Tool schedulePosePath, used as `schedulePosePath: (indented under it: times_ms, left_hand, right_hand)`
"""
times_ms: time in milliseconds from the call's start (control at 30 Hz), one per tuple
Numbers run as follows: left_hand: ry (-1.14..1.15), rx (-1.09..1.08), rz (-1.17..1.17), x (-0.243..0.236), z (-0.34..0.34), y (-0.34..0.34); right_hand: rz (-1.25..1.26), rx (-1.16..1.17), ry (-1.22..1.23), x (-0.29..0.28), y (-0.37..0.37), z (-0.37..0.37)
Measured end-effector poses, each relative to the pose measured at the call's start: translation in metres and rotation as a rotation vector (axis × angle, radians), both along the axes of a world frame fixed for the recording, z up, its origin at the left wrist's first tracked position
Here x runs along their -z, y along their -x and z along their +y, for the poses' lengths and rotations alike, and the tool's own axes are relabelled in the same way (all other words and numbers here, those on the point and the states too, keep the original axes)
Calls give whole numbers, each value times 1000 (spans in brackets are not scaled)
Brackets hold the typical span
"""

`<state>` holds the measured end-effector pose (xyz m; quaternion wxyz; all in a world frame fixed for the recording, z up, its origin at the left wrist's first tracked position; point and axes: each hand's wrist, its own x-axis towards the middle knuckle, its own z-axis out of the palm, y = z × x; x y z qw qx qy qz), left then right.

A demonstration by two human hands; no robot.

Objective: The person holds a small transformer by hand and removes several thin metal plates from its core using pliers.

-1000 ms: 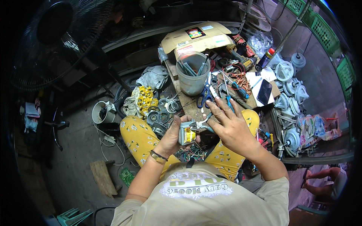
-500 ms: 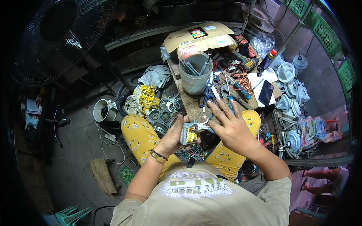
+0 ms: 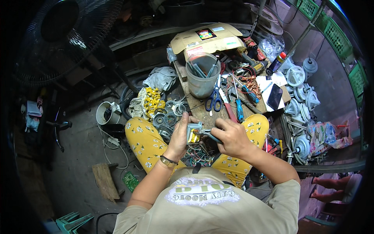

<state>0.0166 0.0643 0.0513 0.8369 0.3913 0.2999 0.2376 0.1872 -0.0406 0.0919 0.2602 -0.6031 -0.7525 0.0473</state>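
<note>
Above my lap, my left hand [image 3: 179, 137] is closed around a small transformer [image 3: 193, 135] with a grey metal frame and yellow-wrapped winding. My right hand [image 3: 235, 137] grips pliers [image 3: 214, 136] by their dark grey-blue handles. The pliers' jaws touch the transformer's yellow side; exactly what they bite on is too small to tell. On the wooden board [image 3: 203, 115] just beyond my hands lie dark-blue-handled scissors [image 3: 214, 100], a red-handled knife [image 3: 229, 110] and a blue-handled screwdriver [image 3: 239, 111]. Cut wires [image 3: 196, 155] lie in a heap below my hands, between my legs.
A clear plastic bucket [image 3: 202, 86] with grey pieces stands on the board. Farther right are a phone [image 3: 274, 96], a power drill [image 3: 258, 67] and copper wire [image 3: 250, 82]. Motor stators [image 3: 170, 117] lie left of the board; white-grey pulley-like parts [image 3: 302, 91] are piled right.
My right hand has gone from spread fingers to a closed grip on the pliers, drawing back from the board. The pliers' jaws now meet the transformer, which has turned slightly in my left hand.
</note>
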Motion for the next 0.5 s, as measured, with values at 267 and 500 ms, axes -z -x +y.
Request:
schedulePosePath:
  times_ms: [267, 500]
  left_hand:
    - [-156, -19, -7, -2, 3, 2]
    - [-244, 0, 12, 7, 6, 4]
  right_hand:
    - [727, -88, 333, 24, -1, 2]
    - [1098, -75, 694, 38, -6, 1]
